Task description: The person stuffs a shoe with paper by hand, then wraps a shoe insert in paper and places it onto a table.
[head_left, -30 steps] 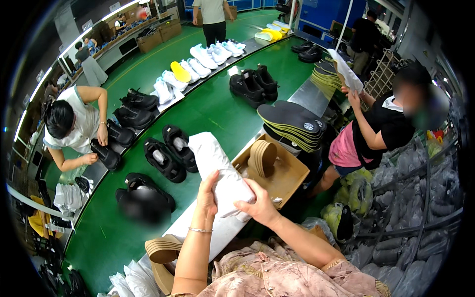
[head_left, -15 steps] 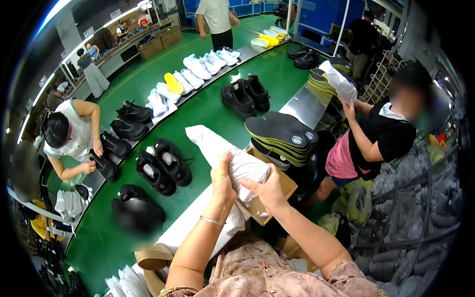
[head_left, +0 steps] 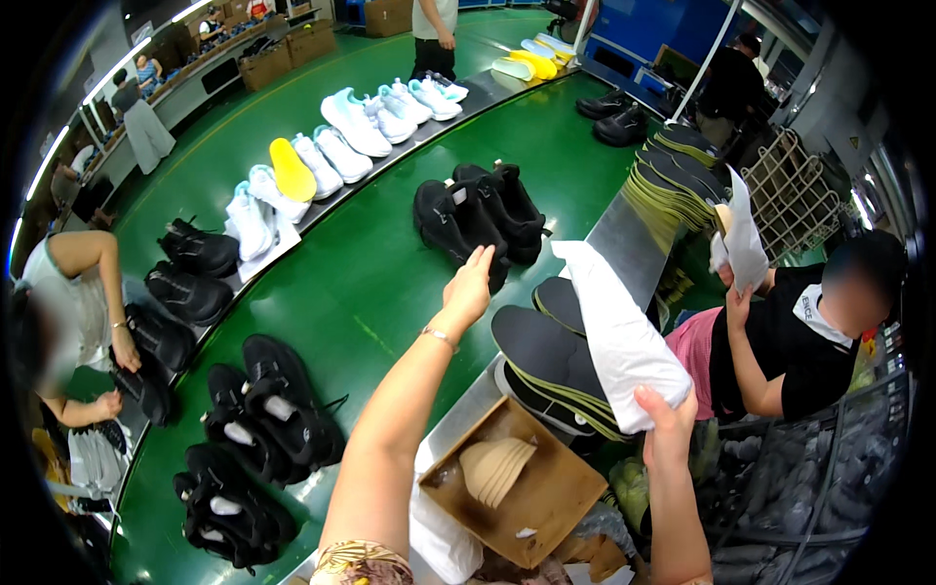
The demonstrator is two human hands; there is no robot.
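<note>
At the far left a seated person (head_left: 68,312) bends over a black shoe (head_left: 146,390) at the edge of the green conveyor belt (head_left: 370,283). Further pairs of black shoes (head_left: 263,419) lie on the belt's near end, while white shoes (head_left: 351,122) and a yellow insole (head_left: 291,168) run along the metal rail behind it. Toward the middle, a pair of black high-top shoes (head_left: 478,210) stands on the belt, and the left hand (head_left: 470,285) is raised just in front of them, its fingers loosely spread and holding nothing; whether the fingertips touch the nearer shoe is hard to tell from this angle. Below it, on the table, an open cardboard box (head_left: 551,507) holds a stack of tan curved pieces (head_left: 495,466). Next to the right lies a stack of dark insoles (head_left: 546,356), and across it slants a long white paper bundle (head_left: 624,336), gripped at its lower end by the right hand (head_left: 668,424), fingers closed around it. At the far right another person in a black shirt (head_left: 799,341) holds a white sheet (head_left: 746,239) up beside more stacked insoles (head_left: 678,171).
</note>
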